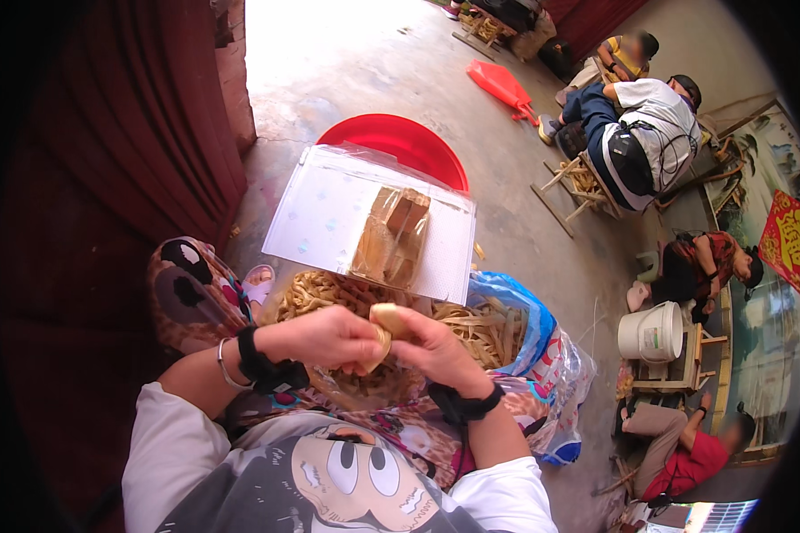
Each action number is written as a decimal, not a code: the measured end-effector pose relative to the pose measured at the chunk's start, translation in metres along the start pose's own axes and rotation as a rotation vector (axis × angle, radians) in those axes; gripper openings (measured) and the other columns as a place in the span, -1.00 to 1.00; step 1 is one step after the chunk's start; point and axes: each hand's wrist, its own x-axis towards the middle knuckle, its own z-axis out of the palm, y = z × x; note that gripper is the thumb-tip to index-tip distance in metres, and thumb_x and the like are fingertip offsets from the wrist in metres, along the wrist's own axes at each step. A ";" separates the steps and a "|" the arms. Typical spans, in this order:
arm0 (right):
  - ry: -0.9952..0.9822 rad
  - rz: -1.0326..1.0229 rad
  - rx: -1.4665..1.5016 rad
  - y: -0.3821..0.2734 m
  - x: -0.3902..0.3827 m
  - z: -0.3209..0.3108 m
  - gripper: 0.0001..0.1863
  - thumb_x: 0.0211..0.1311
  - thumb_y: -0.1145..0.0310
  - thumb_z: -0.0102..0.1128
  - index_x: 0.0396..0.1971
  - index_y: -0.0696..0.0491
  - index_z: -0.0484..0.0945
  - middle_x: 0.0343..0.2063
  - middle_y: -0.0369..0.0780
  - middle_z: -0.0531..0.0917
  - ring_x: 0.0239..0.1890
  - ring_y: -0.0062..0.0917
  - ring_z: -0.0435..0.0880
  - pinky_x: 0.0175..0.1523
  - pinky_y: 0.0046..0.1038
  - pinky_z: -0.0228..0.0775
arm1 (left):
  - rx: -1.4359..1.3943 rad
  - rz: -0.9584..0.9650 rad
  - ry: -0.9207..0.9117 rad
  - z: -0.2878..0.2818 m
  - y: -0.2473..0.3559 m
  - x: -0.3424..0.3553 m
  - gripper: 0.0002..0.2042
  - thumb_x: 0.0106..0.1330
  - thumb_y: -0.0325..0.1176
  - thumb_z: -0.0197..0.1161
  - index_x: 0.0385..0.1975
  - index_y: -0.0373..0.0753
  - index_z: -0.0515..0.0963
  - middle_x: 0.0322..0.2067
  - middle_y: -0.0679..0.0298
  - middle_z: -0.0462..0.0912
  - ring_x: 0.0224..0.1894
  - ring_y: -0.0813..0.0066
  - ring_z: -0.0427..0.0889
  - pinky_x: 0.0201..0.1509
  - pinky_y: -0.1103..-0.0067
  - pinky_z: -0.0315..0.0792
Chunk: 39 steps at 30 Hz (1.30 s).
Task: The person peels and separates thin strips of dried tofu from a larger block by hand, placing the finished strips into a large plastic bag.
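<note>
My left hand (342, 338) and my right hand (440, 351) meet above my lap. Between them is a pale yellow folded strip (384, 318), pinched by the fingers of both; its material is hard to tell. Just beneath lies a heap of curled tan pieces (324, 298), partly hidden by my hands. To its right, long flat pale strips (493, 329) fill a blue and clear plastic bag (542, 324). Beyond my hands, a white board (316, 213) carries brown wood-like blocks (400, 233) under clear plastic.
A red basin (400, 142) stands behind the board. On the concrete floor lies a red dustpan (502, 87). Several people sit along the right and far side, near a white bucket (651, 333) and wooden stools (578, 188). Dark red folds (151, 107) border the left.
</note>
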 end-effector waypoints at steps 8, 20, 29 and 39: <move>0.085 0.353 0.593 -0.007 -0.001 0.001 -0.72 0.31 0.35 0.10 -0.02 0.07 0.40 -0.37 -0.32 0.60 -0.51 -0.76 0.50 -0.53 -0.75 0.35 | -0.203 0.117 0.175 0.002 -0.017 0.016 -0.70 0.29 -0.47 0.09 0.02 -0.30 0.41 -0.38 0.37 0.58 -0.47 0.73 0.49 -0.46 0.74 0.41; 0.087 0.614 0.869 -0.001 0.001 0.008 -0.70 0.28 0.35 0.13 -0.03 0.01 0.33 -0.37 -0.31 0.57 -0.57 -0.73 0.46 -0.53 -0.72 0.35 | 0.280 0.193 0.364 0.006 -0.014 0.018 -0.84 0.20 -0.56 0.09 -0.23 -0.33 0.39 -0.37 0.14 0.60 -0.37 0.26 0.64 -0.29 0.52 0.50; -0.009 0.461 0.808 0.005 -0.004 0.011 -0.67 0.32 0.41 0.06 0.06 0.13 0.42 -0.21 -0.32 0.53 -0.37 -0.71 0.52 -0.39 -0.70 0.42 | 0.832 0.428 0.685 0.002 -0.016 0.016 -0.85 0.13 -0.49 0.18 -0.34 -0.28 0.38 -0.50 0.11 0.44 -0.43 0.09 0.53 -0.37 0.38 0.43; 0.120 0.539 0.664 -0.002 0.007 -0.009 -0.82 0.30 0.40 0.08 -0.14 0.11 0.48 -0.51 -0.36 0.54 -0.63 -0.81 0.40 -0.58 -0.79 0.21 | 0.508 0.272 0.523 -0.008 -0.022 0.008 -0.80 0.28 -0.27 0.16 -0.37 -0.30 0.51 -0.53 0.18 0.51 -0.50 0.36 0.53 -0.42 0.53 0.40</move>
